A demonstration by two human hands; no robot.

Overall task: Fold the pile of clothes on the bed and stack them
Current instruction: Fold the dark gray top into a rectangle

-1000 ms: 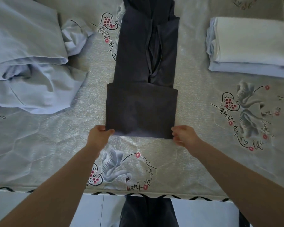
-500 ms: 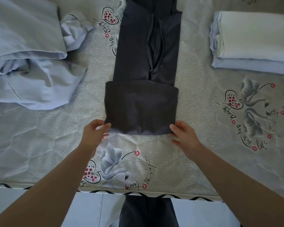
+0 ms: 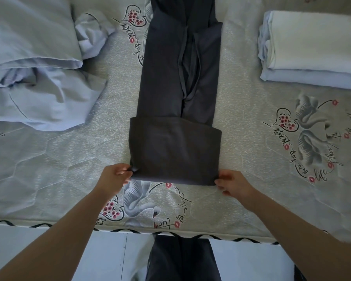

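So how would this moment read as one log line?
step: folding dark garment | left hand: pinches near corner | right hand: pinches other corner | folded stack: right

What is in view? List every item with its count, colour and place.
dark grey partly folded garment: one, charcoal, centre of the bed, near end folded over.
unfolded pale blue clothes pile: one heap, light blue, far left.
folded cloth stack: one stack, white on pale blue, far right.
swan-printed quilted bed cover: one, grey-green, under everything.
pale floor: white, below the bed edge.
left hand: fingers pinching the fold's near left corner.
right hand: fingers at the near right corner.
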